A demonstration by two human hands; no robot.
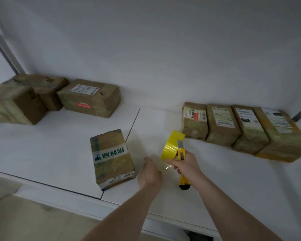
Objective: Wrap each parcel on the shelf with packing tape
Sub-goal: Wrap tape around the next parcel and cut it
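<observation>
On the white shelf (59, 153), a brown parcel (112, 158) sits near the front edge. The left hand (150, 173) is loose beside it. The right hand (186, 164) grips a yellow tape roll (170, 146) and yellow knife (182, 153). Four parcels (241, 127) line the far right, with bare shelf between.

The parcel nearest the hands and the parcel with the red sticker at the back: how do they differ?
The near parcel lies alone at the shelf's front, by the left hand; the red-sticker parcel sits by the back wall beside two other boxes. The near parcel carries a white band with green print across its top; the red-sticker parcel has a white label on top and the red sticker on its front. Both are brown cardboard showing yellowish tape.
</observation>
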